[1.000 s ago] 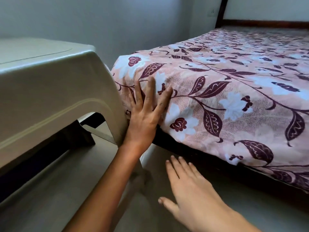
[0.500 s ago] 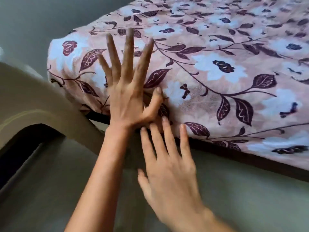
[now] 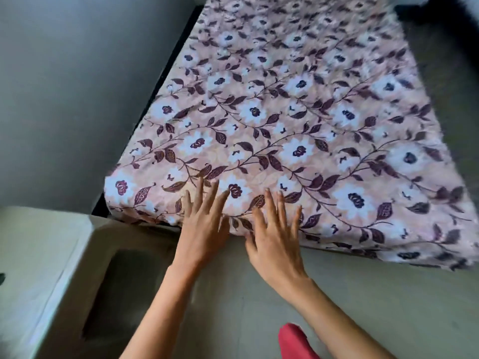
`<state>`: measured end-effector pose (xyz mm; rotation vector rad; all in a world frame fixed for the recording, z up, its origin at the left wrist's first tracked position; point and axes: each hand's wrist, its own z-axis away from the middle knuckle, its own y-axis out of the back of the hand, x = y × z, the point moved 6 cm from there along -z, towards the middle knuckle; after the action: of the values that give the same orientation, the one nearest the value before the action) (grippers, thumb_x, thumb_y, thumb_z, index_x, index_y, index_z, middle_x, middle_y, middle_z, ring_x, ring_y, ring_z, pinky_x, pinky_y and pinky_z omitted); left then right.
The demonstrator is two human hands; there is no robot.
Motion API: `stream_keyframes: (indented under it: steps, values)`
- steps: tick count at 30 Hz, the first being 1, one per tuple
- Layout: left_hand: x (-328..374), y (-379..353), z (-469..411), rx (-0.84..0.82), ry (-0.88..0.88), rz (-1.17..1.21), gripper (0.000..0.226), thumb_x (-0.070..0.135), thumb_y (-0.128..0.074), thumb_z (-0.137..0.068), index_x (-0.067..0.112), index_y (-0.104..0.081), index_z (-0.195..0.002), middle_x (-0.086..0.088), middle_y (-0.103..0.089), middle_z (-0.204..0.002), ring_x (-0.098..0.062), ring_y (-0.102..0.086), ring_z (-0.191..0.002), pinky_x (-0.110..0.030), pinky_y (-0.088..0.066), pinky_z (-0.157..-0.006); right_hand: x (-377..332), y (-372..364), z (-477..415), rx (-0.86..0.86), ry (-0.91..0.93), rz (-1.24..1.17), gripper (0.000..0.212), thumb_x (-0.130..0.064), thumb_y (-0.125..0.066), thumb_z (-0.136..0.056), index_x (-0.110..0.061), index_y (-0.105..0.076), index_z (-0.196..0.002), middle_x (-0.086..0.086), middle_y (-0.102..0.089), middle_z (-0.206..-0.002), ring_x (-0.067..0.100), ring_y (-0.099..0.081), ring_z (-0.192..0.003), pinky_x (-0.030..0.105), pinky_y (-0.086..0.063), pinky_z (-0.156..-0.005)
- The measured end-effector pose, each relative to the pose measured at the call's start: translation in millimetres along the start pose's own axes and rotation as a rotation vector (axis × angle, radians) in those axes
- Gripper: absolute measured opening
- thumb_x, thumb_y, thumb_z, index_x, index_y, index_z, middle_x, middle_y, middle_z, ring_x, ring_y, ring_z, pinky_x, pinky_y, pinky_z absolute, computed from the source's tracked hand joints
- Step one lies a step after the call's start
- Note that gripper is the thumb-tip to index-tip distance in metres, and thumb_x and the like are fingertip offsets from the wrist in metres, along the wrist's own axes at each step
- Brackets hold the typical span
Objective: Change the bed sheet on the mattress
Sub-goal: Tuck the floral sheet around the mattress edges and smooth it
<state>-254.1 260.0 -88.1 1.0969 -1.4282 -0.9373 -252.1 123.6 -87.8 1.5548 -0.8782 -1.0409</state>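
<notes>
Both grips are at the bed's near edge, close to its near left corner.

Left grip: wide, fingers straight and fanned, lying flat on the bed sheet where it rolls over the bed's edge. It holds nothing.

Right grip: just beside the left one, further along the bed's near edge from the corner. It is also wide and flat on the cloth and holds nothing. The thumb sits low, at the bottom line of the sheet; I cannot tell whether it is hooked under, because the frame is blurred there.

Sheet: a floral print that covers the whole top of the bed and wraps down its near side. The mattress is fully hidden beneath it. The dark bed frame shows along the bed's left side.

Beside the bed's near left corner is a pale plastic stool, almost touching the bed. The floor in front of the bed is grey. A scrap of red cloth shows at the bottom, nearer me than the bed.

Handling, as a judgement:
- The sheet looks thin, soft and light, with no stiffness, so it should follow wherever it is pulled.
- It lies fairly taut with few wrinkles, so the hem is probably tucked under. The resistance will come from the mattress weight, not the cloth.
- The best hold is likely the lower hem at the bed's near left corner, pinching a bunch of cloth there and peeling upward.
- A flat palm will only slide or smooth it.
- The stool crowds that corner, so there is little room for the left wrist.
</notes>
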Motion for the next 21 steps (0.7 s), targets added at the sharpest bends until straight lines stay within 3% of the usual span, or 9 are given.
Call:
stream_keyframes:
  steps: [2,5,9,14,18,21]
  values:
    - [36,48,-5,-0.029,0.017,0.014,0.048,0.025,-0.046,-0.081,0.017,-0.046,-0.128,-0.015,-0.041,-0.144,-0.038,-0.025,-0.138,-0.058,-0.019,-0.107,21,64,6,-0.015,-0.043,0.008,0.061,-0.03,-0.078,-0.064,-0.004,-0.062,-0.117,0.021,-0.04,-0.143,0.039,-0.037,-0.132,0.065,-0.02,-0.102]
    - [94,124,-12,-0.048,0.09,0.101,0.05,0.014,-0.063,-0.083,0.011,-0.05,-0.132,-0.013,-0.027,-0.152,-0.034,-0.009,-0.143,-0.052,-0.01,-0.113,48,162,19,-0.066,-0.083,-0.018,0.057,-0.029,-0.08,-0.062,-0.006,-0.062,-0.111,0.022,-0.048,-0.136,0.039,-0.045,-0.127,0.066,-0.027,-0.099]
    - [158,200,-13,-0.059,0.124,0.151,0.051,0.022,-0.056,-0.091,0.014,-0.041,-0.139,-0.01,-0.013,-0.156,-0.028,0.004,-0.145,-0.037,0.002,-0.114,86,265,39,-0.086,-0.137,0.016,0.053,-0.029,-0.085,-0.056,-0.005,-0.067,-0.1,0.021,-0.059,-0.123,0.038,-0.057,-0.114,0.065,-0.041,-0.087]
    - [224,237,-11,-0.148,0.107,0.175,0.047,0.024,-0.057,-0.091,0.013,-0.046,-0.135,-0.012,-0.009,-0.156,-0.031,0.004,-0.144,-0.047,-0.004,-0.117,140,355,86,-0.079,-0.225,-0.001,0.043,-0.032,-0.083,-0.058,-0.011,-0.068,-0.092,0.015,-0.062,-0.117,0.032,-0.062,-0.108,0.06,-0.05,-0.082]
    - [288,236,-28,-0.182,0.053,0.197,0.044,0.026,-0.054,-0.093,0.014,-0.046,-0.135,-0.011,-0.004,-0.157,-0.03,0.006,-0.144,-0.043,-0.004,-0.116,192,384,109,-0.097,-0.318,-0.058,0.035,-0.033,-0.078,-0.066,-0.014,-0.066,-0.093,0.009,-0.06,-0.118,0.028,-0.059,-0.112,0.058,-0.044,-0.088]
    - [344,218,-43,-0.246,-0.003,0.171,0.042,0.027,-0.051,-0.094,0.016,-0.044,-0.135,-0.011,0.001,-0.157,-0.029,0.009,-0.144,-0.039,0.001,-0.116,234,392,116,-0.134,-0.358,-0.162,0.038,-0.036,-0.057,-0.087,-0.014,-0.056,-0.118,0.006,-0.038,-0.144,0.023,-0.033,-0.135,0.053,-0.024,-0.109]
